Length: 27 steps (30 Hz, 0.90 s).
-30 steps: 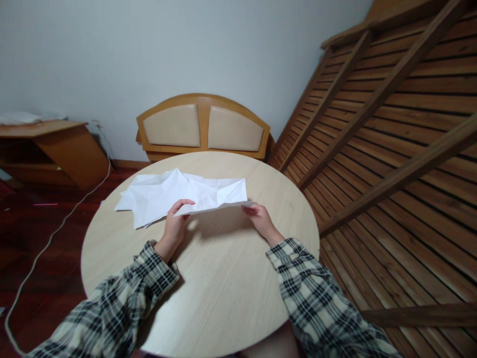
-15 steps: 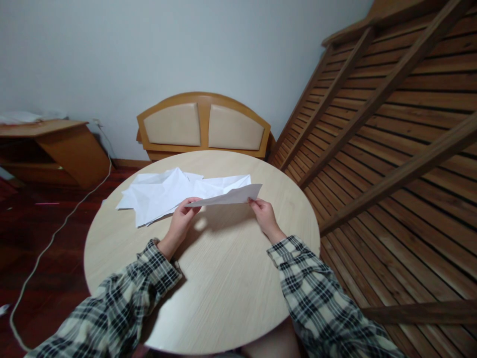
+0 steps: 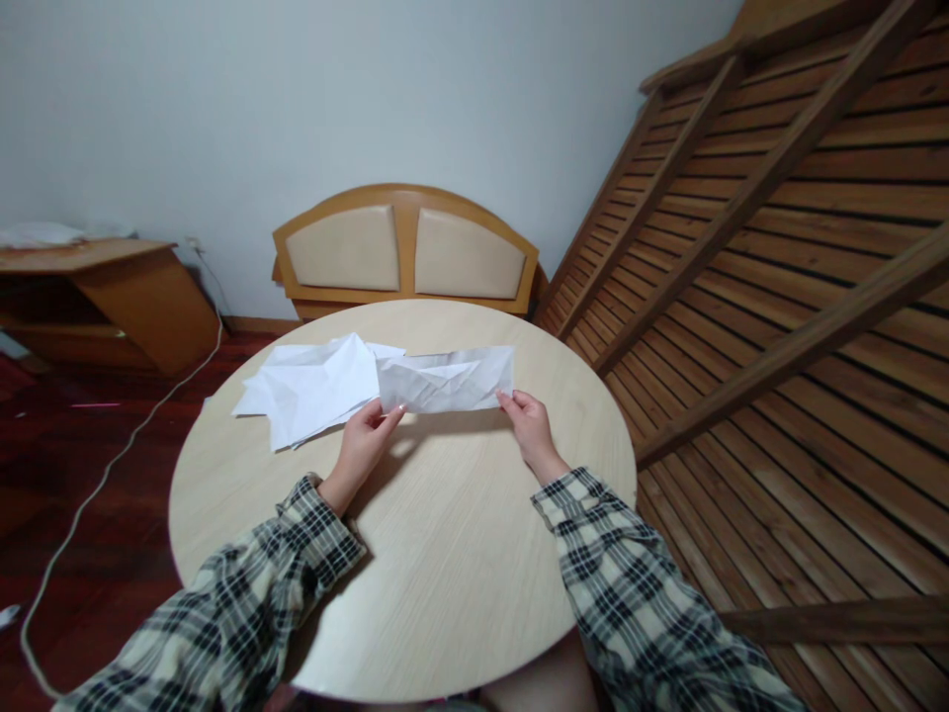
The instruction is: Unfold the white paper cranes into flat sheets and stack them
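A creased sheet of white paper (image 3: 449,384), long and narrow as I see it, is stretched between my two hands above the table. My left hand (image 3: 365,435) pinches its lower left corner, thumb on the near face. At the lower right corner, my right hand (image 3: 529,427) grips the paper between thumb and fingers. Just left of it and partly behind lies a loose pile of crumpled white paper sheets (image 3: 311,386) on the table. Fingers behind the held sheet are partly hidden.
The round, light wood table (image 3: 445,554) stands before me. Behind it is a padded headboard (image 3: 404,237) against the wall. A slatted wooden frame (image 3: 778,326) leans at the right. On the left are a wooden desk (image 3: 148,297) and a white cable (image 3: 111,465) along the floor.
The held sheet has tilted from nearly edge-on so that its broad creased face now shows. Both hands stay in about the same place, still gripping it.
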### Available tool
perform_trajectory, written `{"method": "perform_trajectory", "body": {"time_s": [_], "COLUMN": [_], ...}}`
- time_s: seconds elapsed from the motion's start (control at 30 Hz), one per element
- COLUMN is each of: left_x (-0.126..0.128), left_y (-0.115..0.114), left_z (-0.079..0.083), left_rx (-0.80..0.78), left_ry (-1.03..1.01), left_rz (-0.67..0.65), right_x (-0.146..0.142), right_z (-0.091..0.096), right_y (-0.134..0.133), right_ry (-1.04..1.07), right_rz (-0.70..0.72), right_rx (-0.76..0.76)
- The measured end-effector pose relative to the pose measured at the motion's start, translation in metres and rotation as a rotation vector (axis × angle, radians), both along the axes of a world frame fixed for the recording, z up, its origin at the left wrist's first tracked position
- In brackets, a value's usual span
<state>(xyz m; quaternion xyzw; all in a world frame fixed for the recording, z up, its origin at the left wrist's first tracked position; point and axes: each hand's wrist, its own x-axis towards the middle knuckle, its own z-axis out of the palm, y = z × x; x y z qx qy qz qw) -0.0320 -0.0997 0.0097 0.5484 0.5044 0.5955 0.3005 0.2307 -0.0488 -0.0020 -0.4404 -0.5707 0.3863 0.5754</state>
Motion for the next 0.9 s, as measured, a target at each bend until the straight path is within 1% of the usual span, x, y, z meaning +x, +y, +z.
{"method": "perform_trajectory", "body": {"time_s": [0.13,0.23,0.47,0.6,0.73,0.8,0.9], "left_x": [-0.005,-0.005,-0.001,0.000,0.001,0.001,0.002], "left_y": [0.003,0.003,0.000,0.000,-0.002,-0.003,-0.002], "left_z": [-0.007,-0.008,-0.002,0.000,0.004,0.006,0.008], "left_rx": [0.009,0.015,0.031,0.037,0.004,-0.015,-0.046], "left_ry": [-0.062,-0.106,-0.232,-0.321,-0.370,-0.403,-0.537], "left_rz": [0.034,0.065,0.100,0.115,0.121,0.108,0.058], "right_x": [-0.003,-0.005,-0.009,-0.010,-0.010,-0.009,-0.007], "right_z": [0.004,0.007,0.008,0.004,-0.001,-0.002,-0.001], "right_y": [-0.005,-0.008,-0.010,-0.009,-0.008,-0.008,-0.009], "right_ry": [0.004,0.015,0.044,0.088,0.128,0.133,0.174], "right_rz": [0.049,0.078,0.126,0.159,0.180,0.205,0.266], "right_rx": [-0.010,-0.026,-0.051,-0.059,-0.071,-0.081,-0.131]}}
